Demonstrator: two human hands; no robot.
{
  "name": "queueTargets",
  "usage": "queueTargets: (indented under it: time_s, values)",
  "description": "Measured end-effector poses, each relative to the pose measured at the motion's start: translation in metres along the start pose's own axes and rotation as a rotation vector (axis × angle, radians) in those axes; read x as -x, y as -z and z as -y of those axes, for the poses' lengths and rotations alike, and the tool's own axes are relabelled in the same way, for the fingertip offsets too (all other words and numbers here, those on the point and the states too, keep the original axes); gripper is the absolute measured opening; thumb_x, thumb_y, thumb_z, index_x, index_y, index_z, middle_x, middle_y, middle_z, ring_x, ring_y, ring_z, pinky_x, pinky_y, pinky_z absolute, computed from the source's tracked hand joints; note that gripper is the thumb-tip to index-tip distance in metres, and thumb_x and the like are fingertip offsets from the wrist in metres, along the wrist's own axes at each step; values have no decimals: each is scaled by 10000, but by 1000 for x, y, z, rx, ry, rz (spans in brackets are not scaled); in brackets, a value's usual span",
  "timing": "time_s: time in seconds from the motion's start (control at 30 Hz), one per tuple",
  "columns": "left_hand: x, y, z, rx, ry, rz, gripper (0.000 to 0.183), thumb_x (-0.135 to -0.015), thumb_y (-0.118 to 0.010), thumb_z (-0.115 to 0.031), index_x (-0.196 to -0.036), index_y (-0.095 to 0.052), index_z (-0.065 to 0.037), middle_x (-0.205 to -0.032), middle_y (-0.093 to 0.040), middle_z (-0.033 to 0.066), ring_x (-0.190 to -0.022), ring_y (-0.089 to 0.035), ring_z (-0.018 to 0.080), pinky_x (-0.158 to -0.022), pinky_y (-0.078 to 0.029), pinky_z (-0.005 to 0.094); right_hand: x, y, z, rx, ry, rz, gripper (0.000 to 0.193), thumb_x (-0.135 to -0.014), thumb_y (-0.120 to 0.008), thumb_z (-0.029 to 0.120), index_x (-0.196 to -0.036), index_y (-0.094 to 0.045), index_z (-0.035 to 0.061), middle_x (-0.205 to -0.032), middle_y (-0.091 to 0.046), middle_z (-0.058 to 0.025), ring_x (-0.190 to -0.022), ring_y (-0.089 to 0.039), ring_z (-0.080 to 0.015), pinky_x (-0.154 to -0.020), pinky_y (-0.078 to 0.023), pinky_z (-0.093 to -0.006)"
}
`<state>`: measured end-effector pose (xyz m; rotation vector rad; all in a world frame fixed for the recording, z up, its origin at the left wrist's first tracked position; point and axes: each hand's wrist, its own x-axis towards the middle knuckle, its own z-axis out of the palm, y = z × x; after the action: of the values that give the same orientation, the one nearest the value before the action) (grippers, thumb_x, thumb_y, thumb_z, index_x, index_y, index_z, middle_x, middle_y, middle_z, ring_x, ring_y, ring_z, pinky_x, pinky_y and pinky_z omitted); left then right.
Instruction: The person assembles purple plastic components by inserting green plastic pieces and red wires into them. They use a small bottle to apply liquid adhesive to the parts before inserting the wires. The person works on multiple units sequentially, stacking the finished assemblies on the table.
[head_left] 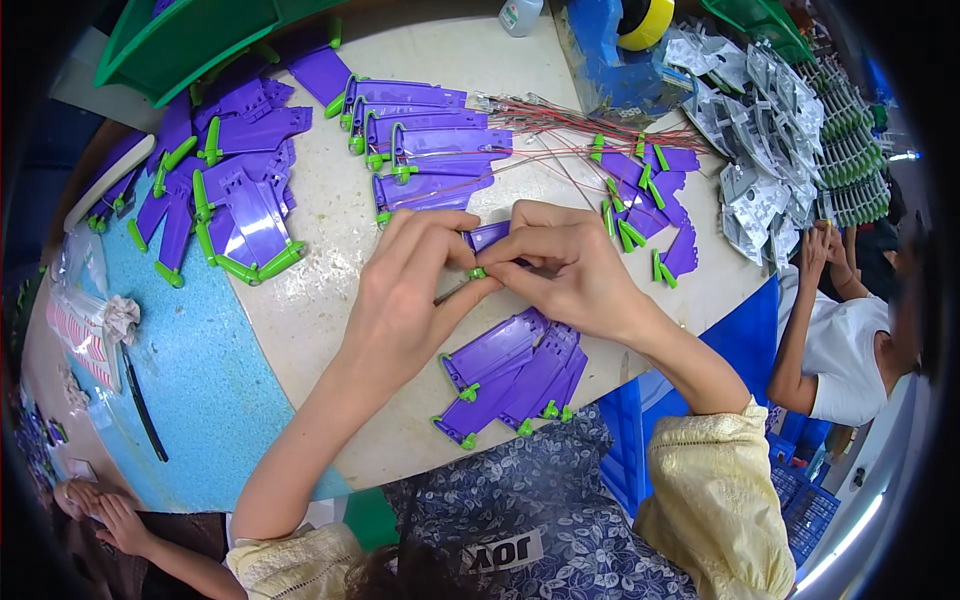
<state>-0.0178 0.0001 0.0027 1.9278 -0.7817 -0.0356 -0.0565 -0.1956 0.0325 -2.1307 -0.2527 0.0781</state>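
1. A green-tipped purple piece (pixel 487 236) sits at centre, between both hands.
2. The left hand (pixel 402 280) and right hand (pixel 575 265) pinch it between thumb and fingertips, near its green end.
3. Loose pieces (pixel 500 352) lie at six o'clock, wired pieces (pixel 440 143) at eleven.

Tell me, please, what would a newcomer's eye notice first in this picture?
Probably the bright purple pieces with green ends, grouped at left, upper middle, right and near the person. At the centre, the left grip and right grip hold one purple piece. A large pile of grey parts at the upper right also stands out.
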Motion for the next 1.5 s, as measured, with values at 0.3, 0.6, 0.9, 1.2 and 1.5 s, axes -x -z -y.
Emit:
queueTargets:
  time_s: [0.3,0.6,0.9,1.2,1.5]
  values:
    - [1,-3,-4,-104,6,-37,336,-654,-883,-22,-859,-617,4,-943,-618,116,-832,-612,243,-684,-512,358,-17,17,-4,85,1,34,89,-774,-725,91,-829,-764,32,-738,-614,-97,-643,-597,-247,-584,-464,-395]
    - [-17,8,10,-262,-356,110,285,-691,-865,-194,-776,-640,-40,-996,-669,58,-840,-587,234,-684,-523,340,-17,16,-1,338,-237,-231,94,-758,-755,74,-795,-726,-7,-705,-663,-147,-638,-626,-323,-643,-504,-439]
    - [-25,10,5,-255,-350,180,293,-706,-857,-199,-777,-623,-37,-1177,-722,26,-850,-582,235,-710,-536,329,-38,121,-20,496,-12,-842,202,-929,-724,141,-1029,-714,-34,-760,-653,-25,-622,-548,-116,-584,-441,-275]
    - [-26,11,3,-174,-283,190,326,-643,-897,-158,-719,-617,-10,-1103,-754,74,-827,-584,250,-713,-516,346,-34,137,-23,-246,-564,-506,178,-828,-721,144,-732,-657,8,-578,-450,46,-505,-373,-66,-517,-345,-247]
    - [-25,7,1,-78,-174,122,666,-673,-887,-146,-1265,-605,-27,-1109,-718,82,-928,-639,292,-805,-545,390,16,31,13,-359,-247,-39,191,-914,-722,110,-1075,-781,28,-774,-631,-18,-631,-509,-67,-518,-361,-257]
